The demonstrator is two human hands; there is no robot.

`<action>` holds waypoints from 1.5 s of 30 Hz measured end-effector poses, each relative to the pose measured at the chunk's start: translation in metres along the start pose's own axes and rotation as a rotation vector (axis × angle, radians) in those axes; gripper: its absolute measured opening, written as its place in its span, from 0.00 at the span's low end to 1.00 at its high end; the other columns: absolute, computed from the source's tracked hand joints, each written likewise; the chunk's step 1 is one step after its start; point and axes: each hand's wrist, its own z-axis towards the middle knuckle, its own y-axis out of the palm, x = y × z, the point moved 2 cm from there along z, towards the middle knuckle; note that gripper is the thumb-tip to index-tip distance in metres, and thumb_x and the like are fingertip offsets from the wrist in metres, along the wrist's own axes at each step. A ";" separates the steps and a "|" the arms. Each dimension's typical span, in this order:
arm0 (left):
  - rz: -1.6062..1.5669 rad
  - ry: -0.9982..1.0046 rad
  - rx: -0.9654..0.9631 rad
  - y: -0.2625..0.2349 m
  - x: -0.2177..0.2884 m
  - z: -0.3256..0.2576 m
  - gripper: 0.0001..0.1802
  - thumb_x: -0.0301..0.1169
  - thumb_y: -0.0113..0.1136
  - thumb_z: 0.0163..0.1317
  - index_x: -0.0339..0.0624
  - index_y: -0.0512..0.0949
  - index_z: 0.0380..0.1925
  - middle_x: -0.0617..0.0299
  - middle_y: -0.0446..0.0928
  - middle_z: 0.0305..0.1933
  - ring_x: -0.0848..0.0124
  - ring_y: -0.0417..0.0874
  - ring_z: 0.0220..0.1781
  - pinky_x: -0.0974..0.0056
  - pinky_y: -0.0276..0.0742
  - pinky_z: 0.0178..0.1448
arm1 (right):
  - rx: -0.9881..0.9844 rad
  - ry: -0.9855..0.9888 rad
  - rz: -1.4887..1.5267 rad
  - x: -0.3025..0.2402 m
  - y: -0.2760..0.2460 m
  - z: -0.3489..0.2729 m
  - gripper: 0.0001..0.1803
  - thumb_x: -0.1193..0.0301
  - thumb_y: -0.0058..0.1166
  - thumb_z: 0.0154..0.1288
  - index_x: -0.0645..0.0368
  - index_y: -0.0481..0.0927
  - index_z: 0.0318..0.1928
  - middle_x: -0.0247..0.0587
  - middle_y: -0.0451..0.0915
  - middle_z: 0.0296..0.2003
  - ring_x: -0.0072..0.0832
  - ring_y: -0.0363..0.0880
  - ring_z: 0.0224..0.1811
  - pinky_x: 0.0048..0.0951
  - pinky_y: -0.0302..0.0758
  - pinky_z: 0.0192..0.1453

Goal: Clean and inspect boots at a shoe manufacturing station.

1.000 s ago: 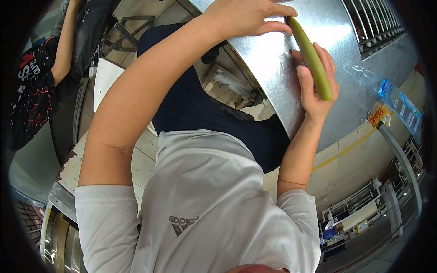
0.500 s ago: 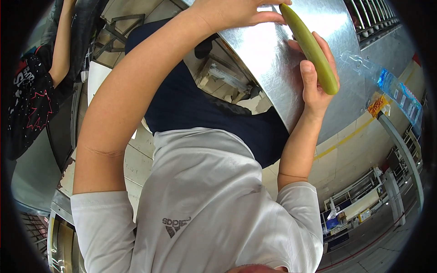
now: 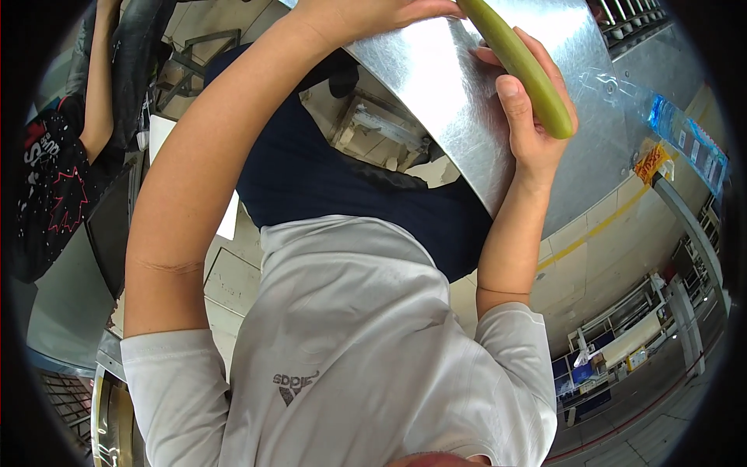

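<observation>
Metal table [image 3: 451,101] is the largest thing near the hands, and its long slanting edge faces the person's dark trousers [image 3: 350,198], which lie off that edge, to the table's left. Beyond the table's far right corner is a slatted metal grille [image 3: 622,17], and at the table's right side lies clear and blue plastic packaging [image 3: 689,148], so room for moving looks tighter that way. Over the table itself, metal surface shows to both sides of the held thing, with more open breadth toward the slanting edge than toward the grille.

Long green vegetable [image 3: 520,66] is above the table, its long axis running roughly parallel to the slanting edge: the far end leans up and left across the table, and the rounded near end points down and right. Right hand [image 3: 538,144] is the nearer one, holding that near end above the table, thumb [image 3: 510,92] along the side toward the slanting edge and fingers round the opposite side. From this hand the vegetable reaches away toward the left hand [image 3: 362,17], which comes in over the slanting edge with one digit extended toward the far end. The frame crops it there, so I cannot tell whether that digit touches the vegetable or stops just beside it, nor how wide the hand is spread
</observation>
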 end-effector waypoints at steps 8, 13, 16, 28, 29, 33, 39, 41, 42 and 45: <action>-0.009 -0.035 0.015 0.002 -0.002 0.000 0.14 0.40 0.62 0.62 0.52 0.83 0.47 0.57 0.77 0.60 0.53 0.69 0.68 0.39 0.56 0.71 | 0.012 0.004 0.052 -0.008 0.006 0.004 0.29 0.62 0.59 0.67 0.72 0.72 0.60 0.53 0.84 0.41 0.37 0.84 0.46 0.32 0.76 0.56; -0.043 -0.037 0.016 0.001 0.000 0.002 0.14 0.39 0.63 0.61 0.51 0.84 0.46 0.57 0.77 0.60 0.54 0.70 0.67 0.39 0.56 0.70 | -0.006 -0.035 0.168 0.014 -0.007 -0.004 0.37 0.47 0.52 0.69 0.72 0.74 0.58 0.54 0.83 0.45 0.38 0.83 0.49 0.34 0.74 0.59; -0.029 -0.042 0.013 0.000 -0.001 0.001 0.14 0.39 0.63 0.61 0.51 0.84 0.46 0.57 0.77 0.59 0.54 0.70 0.67 0.40 0.57 0.70 | 0.071 -0.148 0.037 0.016 -0.007 -0.005 0.32 0.49 0.55 0.67 0.71 0.79 0.52 0.52 0.84 0.41 0.36 0.85 0.43 0.33 0.76 0.53; -0.025 -0.045 0.020 -0.001 0.000 0.001 0.13 0.37 0.63 0.61 0.49 0.84 0.45 0.57 0.77 0.60 0.53 0.70 0.67 0.40 0.56 0.71 | 0.183 -0.047 -0.063 0.002 0.000 -0.002 0.31 0.56 0.61 0.65 0.70 0.75 0.58 0.50 0.81 0.51 0.31 0.80 0.51 0.28 0.74 0.57; -0.021 -0.053 0.009 -0.002 0.000 0.001 0.13 0.37 0.63 0.61 0.49 0.84 0.45 0.57 0.77 0.60 0.53 0.70 0.67 0.40 0.56 0.71 | 0.155 -0.096 -0.103 0.003 -0.004 -0.002 0.30 0.59 0.63 0.64 0.70 0.75 0.59 0.51 0.81 0.51 0.31 0.81 0.51 0.27 0.74 0.57; -0.015 0.009 0.061 0.003 -0.006 -0.002 0.13 0.35 0.63 0.60 0.49 0.83 0.45 0.57 0.78 0.59 0.53 0.70 0.67 0.40 0.56 0.71 | 0.023 -0.136 -0.198 -0.002 -0.002 -0.001 0.29 0.63 0.64 0.63 0.71 0.74 0.59 0.52 0.82 0.48 0.32 0.82 0.50 0.28 0.76 0.56; -0.010 -0.010 0.032 0.002 -0.006 -0.002 0.14 0.33 0.65 0.57 0.50 0.83 0.45 0.57 0.78 0.59 0.53 0.71 0.67 0.41 0.57 0.70 | 0.014 -0.092 -0.011 -0.003 0.005 0.004 0.28 0.67 0.61 0.65 0.74 0.72 0.59 0.54 0.84 0.42 0.37 0.85 0.46 0.30 0.77 0.55; 0.000 0.005 0.048 0.002 -0.007 -0.003 0.14 0.33 0.65 0.57 0.50 0.83 0.45 0.57 0.78 0.59 0.53 0.71 0.67 0.41 0.58 0.70 | 0.001 -0.095 0.011 -0.003 0.006 0.004 0.28 0.67 0.61 0.65 0.74 0.71 0.60 0.55 0.84 0.41 0.38 0.85 0.46 0.31 0.77 0.55; 0.000 0.005 0.047 0.003 -0.006 -0.003 0.14 0.33 0.65 0.57 0.50 0.83 0.45 0.57 0.78 0.59 0.53 0.71 0.67 0.41 0.58 0.70 | -0.012 -0.101 0.034 -0.004 0.006 0.004 0.28 0.68 0.60 0.66 0.74 0.70 0.60 0.56 0.84 0.41 0.38 0.85 0.46 0.32 0.78 0.54; -0.011 0.008 0.047 0.003 -0.006 -0.003 0.14 0.33 0.65 0.57 0.50 0.83 0.45 0.57 0.78 0.59 0.53 0.71 0.67 0.41 0.58 0.70 | -0.017 -0.098 0.027 -0.005 0.006 0.004 0.28 0.69 0.60 0.66 0.74 0.70 0.60 0.55 0.84 0.40 0.38 0.85 0.45 0.33 0.78 0.54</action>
